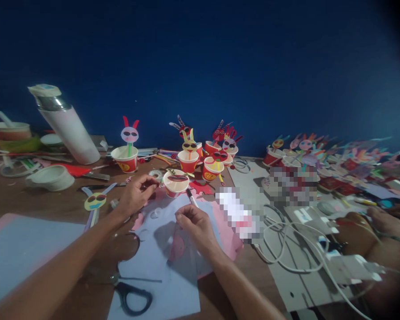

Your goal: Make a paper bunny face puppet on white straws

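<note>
Just right of my nearer left hand [138,194], beyond my right hand [197,227], stands the round red-and-white paper cup [176,188], both pinches narrow, contents unclear

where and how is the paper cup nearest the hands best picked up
Probably by the outer wall of the paper cup, just under the rim, coming from the near side: it stands upright, its front faces the person, and other decorated cups crowd behind.
</note>
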`<state>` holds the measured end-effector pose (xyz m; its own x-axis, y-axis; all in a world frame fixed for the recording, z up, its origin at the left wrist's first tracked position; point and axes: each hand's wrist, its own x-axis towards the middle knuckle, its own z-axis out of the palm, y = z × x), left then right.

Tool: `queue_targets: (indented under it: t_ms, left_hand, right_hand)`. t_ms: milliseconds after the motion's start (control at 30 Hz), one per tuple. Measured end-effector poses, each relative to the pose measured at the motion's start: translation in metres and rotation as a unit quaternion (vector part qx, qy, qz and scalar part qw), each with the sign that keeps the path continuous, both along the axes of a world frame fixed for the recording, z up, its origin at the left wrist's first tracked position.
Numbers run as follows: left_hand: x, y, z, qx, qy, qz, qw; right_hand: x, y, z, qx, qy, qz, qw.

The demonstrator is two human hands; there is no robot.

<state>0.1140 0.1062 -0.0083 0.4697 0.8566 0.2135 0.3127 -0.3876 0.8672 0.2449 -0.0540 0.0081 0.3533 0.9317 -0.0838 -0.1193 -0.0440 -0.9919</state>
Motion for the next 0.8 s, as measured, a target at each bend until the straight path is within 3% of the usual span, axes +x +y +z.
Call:
queue_targets:
  t_ms: [333,800]
  left_hand:
    - [0.001,0.000,0.000,0.018,-0.022,0.018,0.999]
    - [0.001,0.001,-0.011,-0.037,-0.067,-0.007,0.997]
  right_hand:
    - [-0.002,-0.002,-0.002,0.001,-0.005,0.014,1.000]
    - [-0.003,-0.004,-0.001,-0.019,-0.010,0.023,1.000]
